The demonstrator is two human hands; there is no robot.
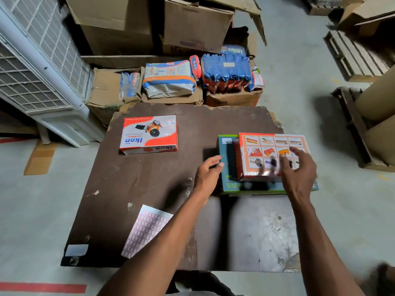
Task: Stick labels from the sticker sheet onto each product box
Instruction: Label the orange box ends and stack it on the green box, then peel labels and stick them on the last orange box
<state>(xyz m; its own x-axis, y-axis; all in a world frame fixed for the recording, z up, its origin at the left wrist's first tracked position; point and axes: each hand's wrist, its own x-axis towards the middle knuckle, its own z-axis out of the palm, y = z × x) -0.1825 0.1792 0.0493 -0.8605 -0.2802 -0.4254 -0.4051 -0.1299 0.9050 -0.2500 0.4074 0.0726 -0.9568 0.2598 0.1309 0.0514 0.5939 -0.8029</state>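
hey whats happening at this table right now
A person is working over a brown board with both hands out toward a red and white product box stacked on a flat green box at the right. The right hand hovers over the top box; the left hand is by the green box's edge. The sticker sheet lies untouched nearby; another box sits far left.

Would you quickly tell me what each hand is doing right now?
Left hand: open, fingers at the green box edge, holding nothing.
Right hand: open, fingers spread over the orange box, blurred.
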